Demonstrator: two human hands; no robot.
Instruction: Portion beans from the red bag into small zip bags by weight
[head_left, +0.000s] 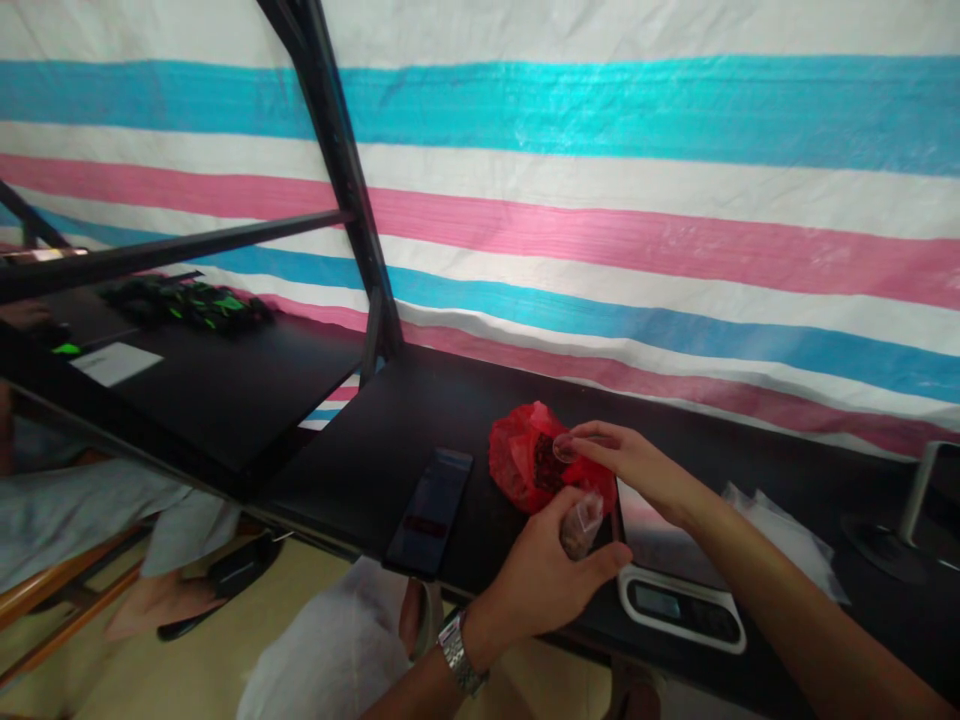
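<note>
My left hand point(544, 575), with a metal watch at the wrist, is closed round a small clear plastic bag point(582, 525) with brownish contents in its lower part. Beyond it a red plastic bag point(517, 462) lies opened out on the black table, with dark small pieces point(549, 462) inside. Over the mouth of that red bag, my right hand point(611, 450) pinches a small, clear, rounded piece point(564, 447) between its fingertips; its exact kind I cannot make out. Under my right forearm sits a white digital scale point(682, 610), partly covered by the arm.
A dark phone point(431, 510) lies left of the red bag. Clear plastic bags point(787, 540) rest right of the scale, near a stand point(892, 545). A black metal post point(341, 160) rises at the left. On the neighbouring table are green-and-black objects point(210, 305); a seated person's leg point(187, 535) is below.
</note>
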